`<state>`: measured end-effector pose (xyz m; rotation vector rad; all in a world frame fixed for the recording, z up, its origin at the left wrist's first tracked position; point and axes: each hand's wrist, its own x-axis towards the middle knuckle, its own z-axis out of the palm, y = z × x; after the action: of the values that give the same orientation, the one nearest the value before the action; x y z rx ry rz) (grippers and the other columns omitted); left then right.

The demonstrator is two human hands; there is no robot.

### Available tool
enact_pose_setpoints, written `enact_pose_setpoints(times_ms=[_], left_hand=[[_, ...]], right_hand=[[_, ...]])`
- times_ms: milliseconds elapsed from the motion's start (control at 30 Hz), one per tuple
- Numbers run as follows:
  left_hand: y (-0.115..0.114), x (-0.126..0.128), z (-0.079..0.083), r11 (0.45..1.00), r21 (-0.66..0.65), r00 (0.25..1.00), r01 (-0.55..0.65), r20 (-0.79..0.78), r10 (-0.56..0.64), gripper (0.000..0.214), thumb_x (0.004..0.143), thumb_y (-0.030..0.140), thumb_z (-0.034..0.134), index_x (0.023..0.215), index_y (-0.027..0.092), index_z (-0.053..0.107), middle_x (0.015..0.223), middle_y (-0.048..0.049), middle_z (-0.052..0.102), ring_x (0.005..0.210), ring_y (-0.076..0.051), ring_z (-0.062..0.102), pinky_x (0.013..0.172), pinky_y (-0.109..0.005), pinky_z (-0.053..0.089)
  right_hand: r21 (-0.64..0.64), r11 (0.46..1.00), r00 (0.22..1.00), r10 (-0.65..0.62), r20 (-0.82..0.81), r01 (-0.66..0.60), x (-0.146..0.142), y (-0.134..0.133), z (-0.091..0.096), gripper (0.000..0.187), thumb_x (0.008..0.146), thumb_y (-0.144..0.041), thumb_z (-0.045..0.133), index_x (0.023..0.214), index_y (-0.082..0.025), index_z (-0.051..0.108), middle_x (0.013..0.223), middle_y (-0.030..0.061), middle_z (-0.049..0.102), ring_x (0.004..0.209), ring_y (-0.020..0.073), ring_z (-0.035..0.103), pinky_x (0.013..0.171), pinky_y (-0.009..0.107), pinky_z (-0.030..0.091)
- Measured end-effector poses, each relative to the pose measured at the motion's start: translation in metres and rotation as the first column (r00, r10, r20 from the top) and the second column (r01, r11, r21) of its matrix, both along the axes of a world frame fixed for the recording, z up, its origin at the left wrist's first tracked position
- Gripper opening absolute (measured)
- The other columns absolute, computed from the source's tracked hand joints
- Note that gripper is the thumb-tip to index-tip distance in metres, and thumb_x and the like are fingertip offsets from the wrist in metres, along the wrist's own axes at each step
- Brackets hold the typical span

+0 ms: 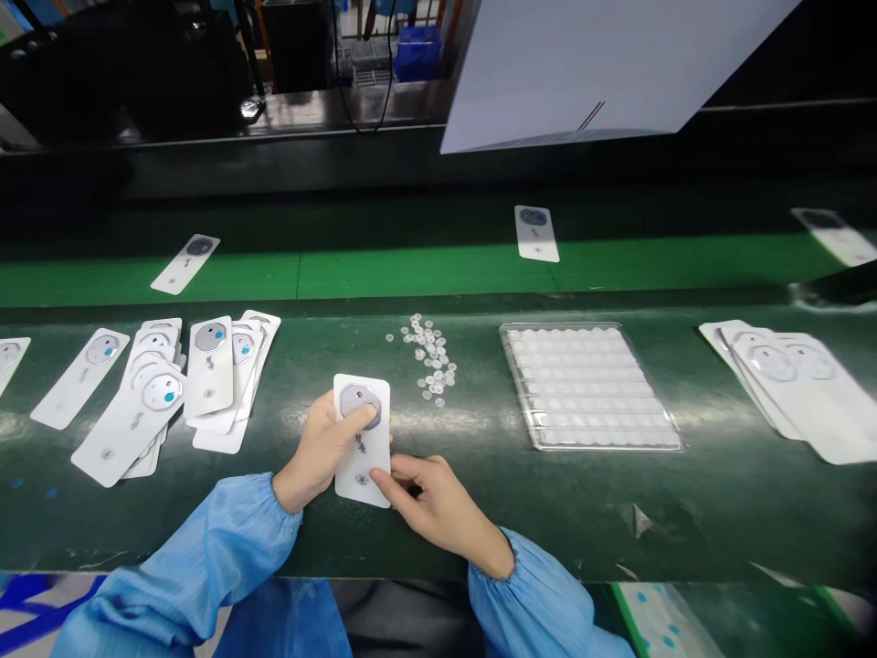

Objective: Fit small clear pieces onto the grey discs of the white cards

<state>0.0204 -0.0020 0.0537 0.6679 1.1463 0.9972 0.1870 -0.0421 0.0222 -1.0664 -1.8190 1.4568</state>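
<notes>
Your left hand [316,450] pinches the white card [364,460], thumb near one o'clock; your right hand [437,503] pinches five o'clock. Keep both pressures gentle.

The white panel [356,464] is a flat rectangle with rounded corners, held at its 9 and 5 o'clock edges, face up, long sides running roughly 12 to 6. A glossy grey disc [350,397] sits towards 12 o'clock, partly covered; dark lettering [360,444] marks the middle, a small emblem [362,480] near 6.
</notes>
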Motion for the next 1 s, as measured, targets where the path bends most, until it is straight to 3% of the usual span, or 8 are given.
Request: enact_pose_setpoints(times_ms=[100, 167, 267, 333, 400, 467, 600, 1000], left_hand=[[0.000, -0.001, 0.000, 1.000, 0.016, 1.000, 0.023, -0.001, -0.023, 0.031, 0.067, 0.034, 0.077, 0.085, 0.016, 0.059, 0.071, -0.0020, 0.068, 0.056, -0.017, 0.066, 0.053, -0.027, 0.055], [0.000, -0.002, -0.002, 1.000, 0.018, 0.999, 0.024, -0.023, -0.024, 0.027, 0.068, 0.031, 0.073, 0.085, 0.016, 0.059, 0.070, -0.0014, 0.067, 0.056, -0.017, 0.066, 0.053, -0.027, 0.054], [0.000, -0.003, -0.006, 1.000, 0.020, 0.996, -0.004, -0.084, 0.006, 0.021, 0.072, 0.031, 0.069, 0.085, 0.016, 0.060, 0.069, -0.0003, 0.064, 0.055, -0.016, 0.063, 0.052, -0.026, 0.053], [-0.001, -0.003, -0.007, 1.000, 0.020, 0.995, -0.005, -0.100, 0.007, 0.022, 0.076, 0.035, 0.069, 0.086, 0.017, 0.060, 0.070, -0.0002, 0.064, 0.054, -0.016, 0.062, 0.051, -0.027, 0.053], [-0.002, -0.003, -0.007, 0.999, 0.042, 0.993, 0.006, -0.118, -0.001, 0.024, 0.078, 0.036, 0.071, 0.086, 0.017, 0.060, 0.070, -0.0001, 0.064, 0.055, -0.016, 0.062, 0.051, -0.026, 0.052], [-0.004, -0.003, -0.007, 0.995, 0.101, 0.987, 0.021, -0.159, -0.005, 0.023, 0.078, 0.035, 0.073, 0.082, 0.016, 0.060, 0.070, 0.0000, 0.063, 0.057, -0.014, 0.060, 0.052, -0.023, 0.049], [-0.007, -0.002, -0.005, 0.973, 0.204, 0.979, 0.111, -0.192, -0.072, 0.021, 0.079, 0.031, 0.076, 0.086, 0.013, 0.066, 0.075, -0.0013, 0.065, 0.064, -0.013, 0.059, 0.056, -0.020, 0.046], [-0.015, -0.011, -0.012, 0.928, 0.254, 0.947, 0.273, -0.244, -0.211, 0.025, 0.092, 0.036, 0.068, 0.100, 0.013, 0.068, 0.078, -0.0013, 0.066, 0.064, -0.012, 0.058, 0.054, -0.020, 0.045]], right_hand=[[-0.020, 1.000, 1.000, 0.008, -0.011, -0.009, 0.001, -0.001, 0.000, 0.041, 0.103, -0.043, 0.053, 0.069, -0.020, 0.050, 0.055, -0.0044, 0.045, 0.051, 0.0108, 0.038, 0.050, 0.025, 0.031], [-0.061, 0.998, 0.999, 0.010, -0.032, -0.012, 0.003, -0.001, -0.001, 0.034, 0.102, -0.042, 0.056, 0.078, -0.019, 0.062, 0.062, -0.0010, 0.060, 0.055, 0.0139, 0.054, 0.053, 0.025, 0.041], [-0.012, 0.983, 0.980, -0.185, -0.079, 0.185, 0.004, -0.002, 0.001, 0.024, 0.102, -0.038, 0.058, 0.108, -0.019, 0.071, 0.084, 0.0048, 0.075, 0.071, 0.0199, 0.072, 0.062, 0.028, 0.057], [0.184, 0.898, 0.916, -0.389, -0.099, 0.401, 0.004, -0.002, 0.007, 0.022, 0.101, -0.031, 0.059, 0.117, -0.020, 0.071, 0.089, 0.0062, 0.076, 0.071, 0.0194, 0.072, 0.064, 0.029, 0.060], [0.415, 0.780, 0.876, -0.472, -0.100, 0.468, 0.003, -0.001, 0.016, 0.020, 0.100, -0.021, 0.060, 0.117, -0.021, 0.071, 0.085, 0.0053, 0.074, 0.066, 0.0173, 0.068, 0.062, 0.029, 0.059], [0.576, 0.718, 0.897, -0.439, -0.060, 0.390, 0.000, 0.001, 0.028, 0.026, 0.099, -0.013, 0.058, 0.120, -0.022, 0.070, 0.086, 0.0051, 0.072, 0.066, 0.0170, 0.066, 0.064, 0.030, 0.058], [0.720, 0.654, 0.917, -0.394, 0.059, 0.234, -0.005, 0.009, 0.040, 0.030, 0.102, -0.010, 0.055, 0.127, -0.022, 0.066, 0.098, 0.0075, 0.071, 0.081, 0.0181, 0.069, 0.069, 0.029, 0.058], [0.844, 0.528, 0.832, -0.506, 0.227, 0.091, 0.000, 0.021, 0.027, 0.013, 0.099, -0.010, 0.064, 0.109, -0.017, 0.069, 0.094, 0.0048, 0.073, 0.077, 0.0172, 0.070, 0.066, 0.029, 0.053]])
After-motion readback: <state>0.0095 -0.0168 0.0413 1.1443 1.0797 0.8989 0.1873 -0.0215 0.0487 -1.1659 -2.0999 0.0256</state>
